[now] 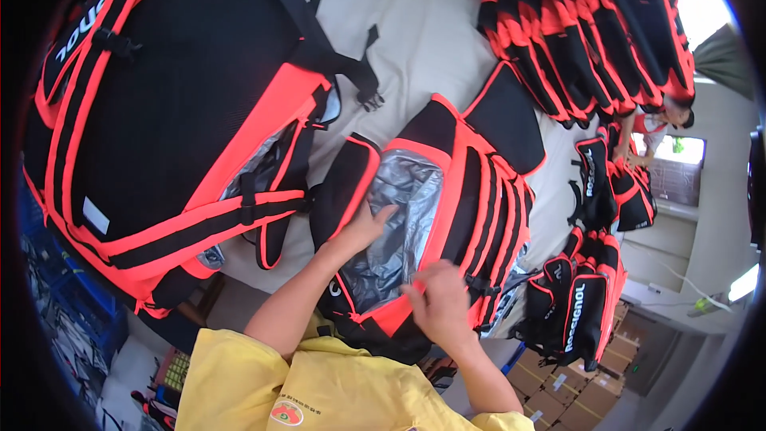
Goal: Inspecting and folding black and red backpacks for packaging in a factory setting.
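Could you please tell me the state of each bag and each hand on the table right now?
Open backpack: flap open, silver lining showing.
Left hand: flat inside on the lining.
Right hand: fingers pinching the lower orange edge.
Large backpack: lying flat, strapped.
Stacked bags: piled overlapping.

Matt cloth backpack (pixel 447 215), crinkled silver foil lining (pixel 399 223)

Loads going on around the work here. I've got a big finished backpack (pixel 171 112), black with neon-orange trim, lying on the grey table (pixel 423 40) at left, its black buckle strap (pixel 363 80) trailing across the top. A row of matching bags (pixel 590 32) overlaps along the far right, with more standing bags (pixel 578 307) nearer. Cardboard boxes (pixel 574 387) are stacked below, and another person (pixel 658 124) sits by a window.
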